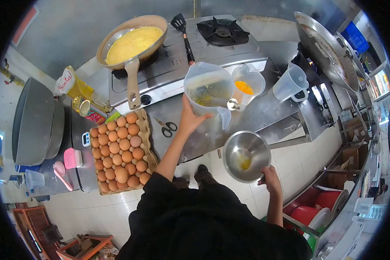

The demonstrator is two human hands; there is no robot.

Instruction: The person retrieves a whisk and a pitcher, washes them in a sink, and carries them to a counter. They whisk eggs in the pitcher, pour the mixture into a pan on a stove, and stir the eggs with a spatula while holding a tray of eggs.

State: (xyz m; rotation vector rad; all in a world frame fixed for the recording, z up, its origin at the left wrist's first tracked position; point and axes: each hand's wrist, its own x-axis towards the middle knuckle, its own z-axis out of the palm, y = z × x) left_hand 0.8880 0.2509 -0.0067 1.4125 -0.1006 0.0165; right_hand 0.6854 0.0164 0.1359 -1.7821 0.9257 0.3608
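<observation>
My left hand (pixel 192 118) is wrapped round the side of a large clear plastic jug (pixel 210 82), which holds a whisk (pixel 216 101) and a little yellow residue. In my right hand (pixel 271 179) is the rim of a steel bowl (pixel 247 157) with a small yellow puddle at its bottom, held over the floor in front of the counter. Just right of the large jug stands a smaller jug (pixel 252 82) with orange yolk inside. Another clear jug (pixel 291 82), seemingly without contents, is farther right.
A pan (pixel 132 43) of yellow egg mixture sits on the stove (pixel 177 56), beside a black spatula (pixel 184 34). An egg tray (pixel 149 160) and scissors (pixel 166 127) lie on the left. A large wok (pixel 327 52) is at the upper right.
</observation>
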